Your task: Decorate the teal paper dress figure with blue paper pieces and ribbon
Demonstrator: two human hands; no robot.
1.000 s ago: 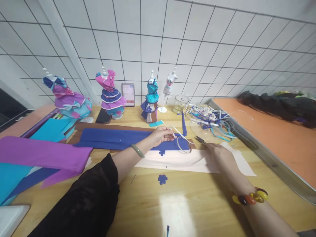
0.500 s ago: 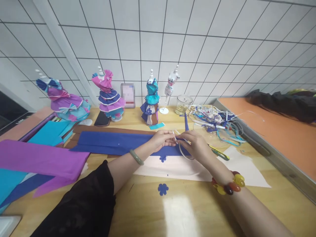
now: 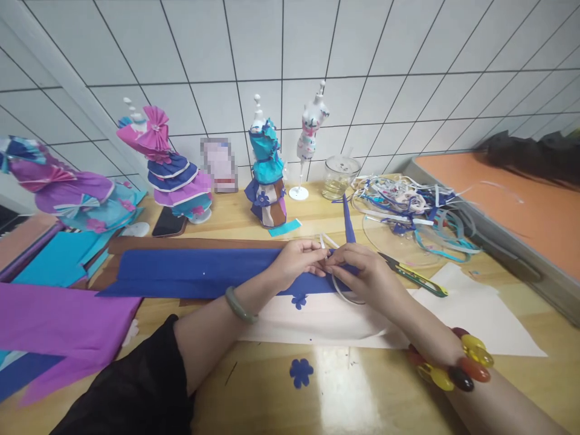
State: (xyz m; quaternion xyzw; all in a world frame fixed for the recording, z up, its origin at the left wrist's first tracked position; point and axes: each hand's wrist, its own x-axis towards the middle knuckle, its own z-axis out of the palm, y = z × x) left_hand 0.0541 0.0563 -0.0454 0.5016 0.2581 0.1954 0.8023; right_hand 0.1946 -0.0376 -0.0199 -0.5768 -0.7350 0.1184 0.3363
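My left hand (image 3: 301, 264) and my right hand (image 3: 360, 269) meet over the right part of a dark blue paper sheet (image 3: 190, 269). Both are closed on a thin white strip (image 3: 339, 287), which loops down below the fingers and shows again above them. The fingertips hide the part between the hands. Under the blue sheet lies a pale pink paper sheet (image 3: 281, 326), with a blue paper flower (image 3: 299, 301) at its upper edge. A second blue flower (image 3: 301, 373) lies nearer on the bare wood. Beyond my right hand, a rolled blue paper piece (image 3: 348, 220) points away.
A green and black utility knife (image 3: 417, 277) lies right of my right hand. Behind it sits a heap of strips (image 3: 408, 205) beside a glass cup (image 3: 339, 175). Dressed mannequins and a bare mannequin (image 3: 312, 130) stand along the wall. Purple paper (image 3: 67, 320) lies at the left.
The camera view has come closer and shifted, so the table things look larger. Both hands stay together, still closed on the white strip, with little visible movement.
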